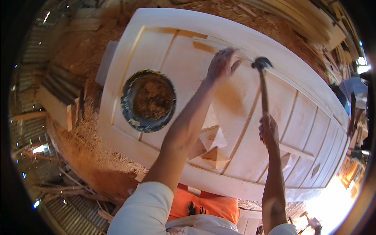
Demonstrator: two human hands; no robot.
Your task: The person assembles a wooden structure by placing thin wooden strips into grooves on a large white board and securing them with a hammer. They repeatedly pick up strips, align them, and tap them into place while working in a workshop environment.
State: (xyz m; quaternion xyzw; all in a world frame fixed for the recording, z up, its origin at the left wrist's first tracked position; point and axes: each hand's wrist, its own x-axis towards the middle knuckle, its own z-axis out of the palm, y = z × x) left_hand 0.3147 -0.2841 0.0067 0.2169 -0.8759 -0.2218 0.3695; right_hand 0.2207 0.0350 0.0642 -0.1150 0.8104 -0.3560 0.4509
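Note:
A hammer [264,88] is gripped by its handle in my right hand [269,130]. Its dark head is over a thin wooden strip [288,79] along the far side of a large pale wooden door panel [239,186]. My left hand [222,64] is beside the strip, left of the hammer head, thumb apart from the slightly bent fingers. Blur hides whether the fingertips touch the wood. Below my left forearm lie pyramid-shaped wooden blocks [216,157]. A round, paint-spattered black container [149,127] on the panel's left part has brown, crumbly contents.
Another narrow strip [296,151] lies across the panel's grooves, right of my right hand. Sawdust and shavings [100,150] cover the ground around the panel. Stacked boards [58,98] stand at the left, and long planks [301,19] lie at the far right.

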